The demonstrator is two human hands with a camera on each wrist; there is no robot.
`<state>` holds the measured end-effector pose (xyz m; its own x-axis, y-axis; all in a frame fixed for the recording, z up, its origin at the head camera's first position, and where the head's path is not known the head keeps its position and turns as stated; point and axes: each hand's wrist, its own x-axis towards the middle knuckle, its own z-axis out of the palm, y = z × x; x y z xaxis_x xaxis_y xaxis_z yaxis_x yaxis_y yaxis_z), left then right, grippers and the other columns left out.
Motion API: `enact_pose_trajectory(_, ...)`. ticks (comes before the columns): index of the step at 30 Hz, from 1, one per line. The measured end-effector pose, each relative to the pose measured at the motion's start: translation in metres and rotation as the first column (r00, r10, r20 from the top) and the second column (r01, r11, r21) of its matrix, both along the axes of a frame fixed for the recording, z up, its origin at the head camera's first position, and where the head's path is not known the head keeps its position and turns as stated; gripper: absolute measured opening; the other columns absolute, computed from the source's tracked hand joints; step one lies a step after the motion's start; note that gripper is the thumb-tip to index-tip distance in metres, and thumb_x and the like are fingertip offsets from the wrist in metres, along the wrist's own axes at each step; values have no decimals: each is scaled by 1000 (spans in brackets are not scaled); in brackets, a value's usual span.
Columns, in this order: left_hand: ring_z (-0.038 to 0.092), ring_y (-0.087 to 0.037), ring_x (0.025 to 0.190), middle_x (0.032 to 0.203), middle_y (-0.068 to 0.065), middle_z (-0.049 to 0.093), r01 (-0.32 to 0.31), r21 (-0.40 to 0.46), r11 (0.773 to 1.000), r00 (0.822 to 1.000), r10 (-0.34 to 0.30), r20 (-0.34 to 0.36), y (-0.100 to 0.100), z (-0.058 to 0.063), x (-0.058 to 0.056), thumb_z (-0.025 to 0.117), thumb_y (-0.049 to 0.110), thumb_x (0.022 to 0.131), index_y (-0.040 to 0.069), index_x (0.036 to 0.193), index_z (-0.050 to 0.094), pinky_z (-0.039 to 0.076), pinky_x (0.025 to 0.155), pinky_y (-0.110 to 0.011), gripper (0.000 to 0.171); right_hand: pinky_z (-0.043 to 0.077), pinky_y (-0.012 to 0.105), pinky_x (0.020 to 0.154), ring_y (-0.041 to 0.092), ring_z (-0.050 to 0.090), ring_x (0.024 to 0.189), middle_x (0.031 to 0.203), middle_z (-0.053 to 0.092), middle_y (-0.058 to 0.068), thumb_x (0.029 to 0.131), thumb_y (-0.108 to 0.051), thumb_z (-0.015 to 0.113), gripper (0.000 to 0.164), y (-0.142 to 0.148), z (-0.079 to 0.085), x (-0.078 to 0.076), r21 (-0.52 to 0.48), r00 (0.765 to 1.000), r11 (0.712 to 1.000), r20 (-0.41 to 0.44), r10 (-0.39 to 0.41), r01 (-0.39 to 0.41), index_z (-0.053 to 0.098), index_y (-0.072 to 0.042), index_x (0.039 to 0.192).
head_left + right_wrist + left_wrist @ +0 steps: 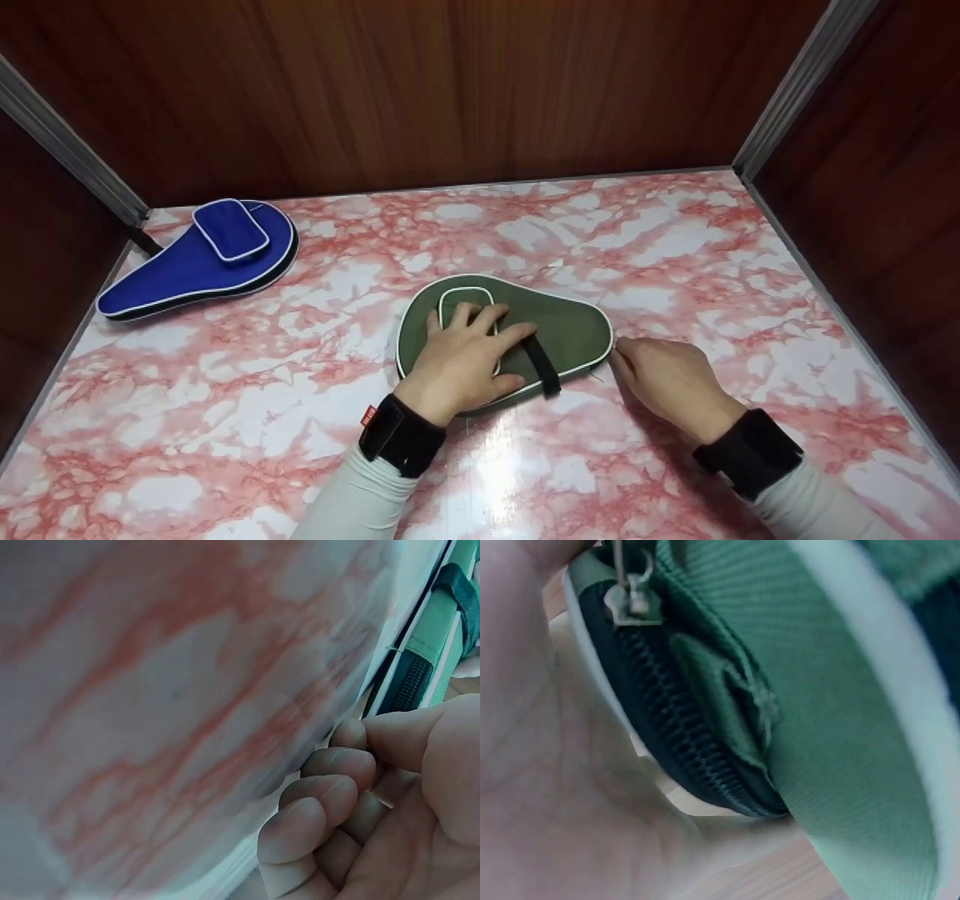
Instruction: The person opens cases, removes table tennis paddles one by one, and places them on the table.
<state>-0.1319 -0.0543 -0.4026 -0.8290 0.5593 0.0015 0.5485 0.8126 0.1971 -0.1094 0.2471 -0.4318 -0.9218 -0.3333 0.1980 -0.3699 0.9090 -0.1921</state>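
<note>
A green table tennis paddle case (566, 322) with white piping lies flat, its narrow end to the right. My left hand (461, 360) rests on its wide end with fingers spread over the small front pocket (466, 296). Close up in the left wrist view, a metal zipper slider (634, 604) sits on the pocket's dark zipper (679, 716). At the narrow tip, my right hand (671, 375) pinches thumb against index finger at the case's edge zipper (409, 679); the zipper pull there is hidden by the fingertips. A black strap (541, 364) crosses the case beside my left fingers.
A blue paddle case (180, 270) with its own pocket lies at the far left, its black strap (142, 240) against the left wall. Dark wood panels (450, 90) enclose the red-and-white marbled table (360, 465) at the back and both sides.
</note>
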Motion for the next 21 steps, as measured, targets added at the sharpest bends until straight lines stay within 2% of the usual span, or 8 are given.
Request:
enact_pose_trajectory(4, 44, -40, 147, 169, -7, 47, -7, -1, 1000, 1000, 7, 7, 1, 1, 1, 80, 55, 98, 40, 164, 54, 32, 111, -86, 72, 56, 57, 61, 32, 71, 69, 64, 54, -4, 110, -23, 65, 33, 0, 0, 0, 1, 1000, 1000, -2, -1, 1, 57, -22, 78)
enact_pose_trajectory(10, 44, -40, 146, 168, -7, 47, -10, 3, 1000, 1000, 10, 10, 1, 1, 2, 80, 55, 98, 39, 164, 54, 32, 111, -86, 72, 56, 57, 61, 32, 74, 73, 66, 60, -2, 110, -22, 67, 32, -2, -1, 3, 5, 1000, 1000, -15, 4, -4, 58, -23, 78)
enact_pose_trajectory(21, 44, -40, 146, 169, -6, 47, -9, -7, 1000, 1000, 9, 5, 2, 0, 1, 80, 56, 98, 40, 164, 54, 32, 110, -86, 72, 54, 54, 58, 29, 72, 66, 64, 59, -2, 107, -21, 70, 34, -5, -2, 11, 21, 999, 1000, -31, 11, -10, 60, -20, 75)
